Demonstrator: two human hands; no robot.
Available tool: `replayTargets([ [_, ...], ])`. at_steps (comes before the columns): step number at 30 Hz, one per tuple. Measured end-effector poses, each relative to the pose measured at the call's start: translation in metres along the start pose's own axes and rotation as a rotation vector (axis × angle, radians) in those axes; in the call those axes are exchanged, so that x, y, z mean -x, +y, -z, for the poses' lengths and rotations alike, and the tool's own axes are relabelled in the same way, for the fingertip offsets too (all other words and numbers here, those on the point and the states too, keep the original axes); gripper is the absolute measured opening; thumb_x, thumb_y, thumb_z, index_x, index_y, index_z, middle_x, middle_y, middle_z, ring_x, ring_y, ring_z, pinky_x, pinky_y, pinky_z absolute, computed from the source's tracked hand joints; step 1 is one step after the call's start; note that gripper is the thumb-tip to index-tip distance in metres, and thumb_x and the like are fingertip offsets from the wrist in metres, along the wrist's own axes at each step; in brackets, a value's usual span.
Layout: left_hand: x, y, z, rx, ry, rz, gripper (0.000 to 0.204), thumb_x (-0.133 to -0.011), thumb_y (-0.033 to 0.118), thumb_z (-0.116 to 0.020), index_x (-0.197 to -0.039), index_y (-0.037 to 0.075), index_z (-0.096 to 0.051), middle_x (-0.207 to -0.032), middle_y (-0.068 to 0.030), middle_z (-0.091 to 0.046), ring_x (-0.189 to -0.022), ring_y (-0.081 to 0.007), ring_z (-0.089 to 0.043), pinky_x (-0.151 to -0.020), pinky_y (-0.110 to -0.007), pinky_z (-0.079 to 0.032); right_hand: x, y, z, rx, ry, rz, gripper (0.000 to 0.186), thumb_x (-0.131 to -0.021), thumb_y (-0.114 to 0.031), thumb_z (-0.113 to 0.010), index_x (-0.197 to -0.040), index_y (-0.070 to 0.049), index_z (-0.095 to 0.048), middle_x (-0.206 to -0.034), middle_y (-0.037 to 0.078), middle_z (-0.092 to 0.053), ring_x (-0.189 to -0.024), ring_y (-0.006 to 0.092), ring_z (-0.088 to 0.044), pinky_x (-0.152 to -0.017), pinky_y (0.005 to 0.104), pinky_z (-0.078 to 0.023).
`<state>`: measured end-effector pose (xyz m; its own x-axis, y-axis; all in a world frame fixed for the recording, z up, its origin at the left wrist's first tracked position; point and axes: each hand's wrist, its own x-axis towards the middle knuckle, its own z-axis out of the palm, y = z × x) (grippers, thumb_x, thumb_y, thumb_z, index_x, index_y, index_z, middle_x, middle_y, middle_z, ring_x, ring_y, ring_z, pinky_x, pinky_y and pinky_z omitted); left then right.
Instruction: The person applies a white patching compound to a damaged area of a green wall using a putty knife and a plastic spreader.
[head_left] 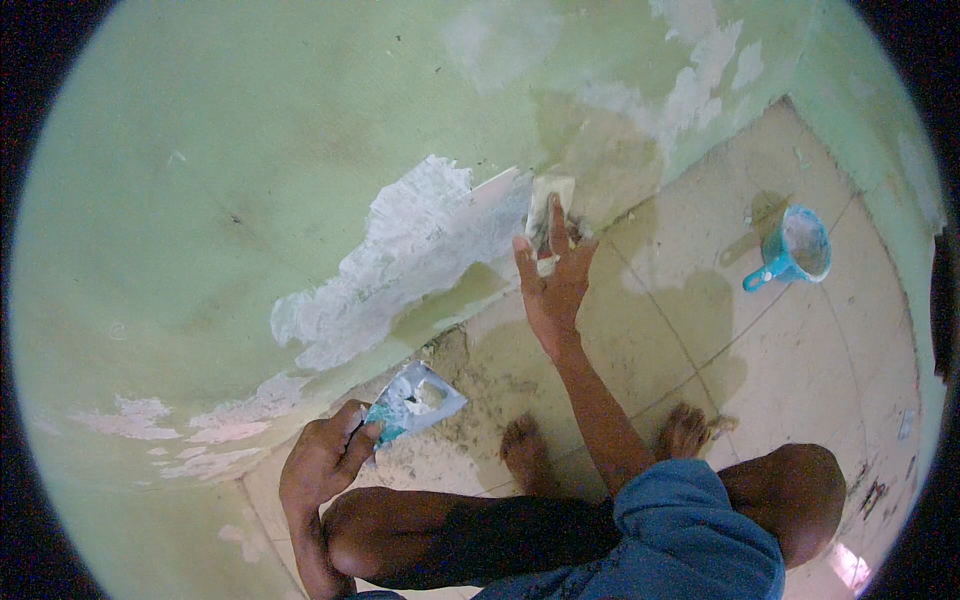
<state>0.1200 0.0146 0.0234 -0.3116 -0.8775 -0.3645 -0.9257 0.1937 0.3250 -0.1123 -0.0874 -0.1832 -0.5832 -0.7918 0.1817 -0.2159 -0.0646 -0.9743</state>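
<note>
My right hand [556,285] reaches up to the green wall [220,120]. It grips a pale, flat putty scraper [552,192], the index finger laid straight along it. The blade meets the right end of a long patch of white putty [400,250], which runs along the wall just above the floor. Lower left, my left hand [325,452] is closed round a grey and teal putty board [415,402] with lumps of white putty on top. The handle part of that board is mostly hidden by the fingers.
A blue dipper [800,243] with whitish material inside stands on the tiled floor [640,330] to the right. More whitish patches [705,60] mark the wall. My bare feet [527,455] and bent knees are close beneath my arms. A wall corner rises at the upper right.
</note>
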Motion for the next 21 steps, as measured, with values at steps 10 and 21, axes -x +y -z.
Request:
replayTargets([
  [10, -0.003, 0.012, 0.0, 0.023, 0.028, 0.02, 0.014, -0.091, 0.015, -0.056, -0.093, 0.002, -0.053, -0.061, -0.0158, -0.059, -0.056, -0.0328, -0.061, -0.052, -0.04, -0.045, 0.019, 0.032, -0.035, 0.341, 0.006, 0.415, 0.072, -0.08, -0.028, -0.069, -0.143, -0.017, -0.036, -0.126, 0.032, -0.037, -0.11, 0.0433, -0.041, -0.092, 0.0465, -0.038],
  [21, 0.0, 0.015, 0.006, -0.041, -0.011, 0.039, 0.017, -0.094, 0.017, -0.051, -0.091, 0.001, -0.054, -0.066, -0.0111, -0.062, -0.056, -0.0216, -0.062, -0.055, -0.032, -0.049, -0.001, -0.024, -0.028, 0.21, 0.065, 0.311, 0.072, -0.078, -0.028, -0.07, -0.142, -0.018, -0.038, -0.124, 0.032, -0.037, -0.111, 0.0448, -0.04, -0.091, 0.0483, -0.038],
])
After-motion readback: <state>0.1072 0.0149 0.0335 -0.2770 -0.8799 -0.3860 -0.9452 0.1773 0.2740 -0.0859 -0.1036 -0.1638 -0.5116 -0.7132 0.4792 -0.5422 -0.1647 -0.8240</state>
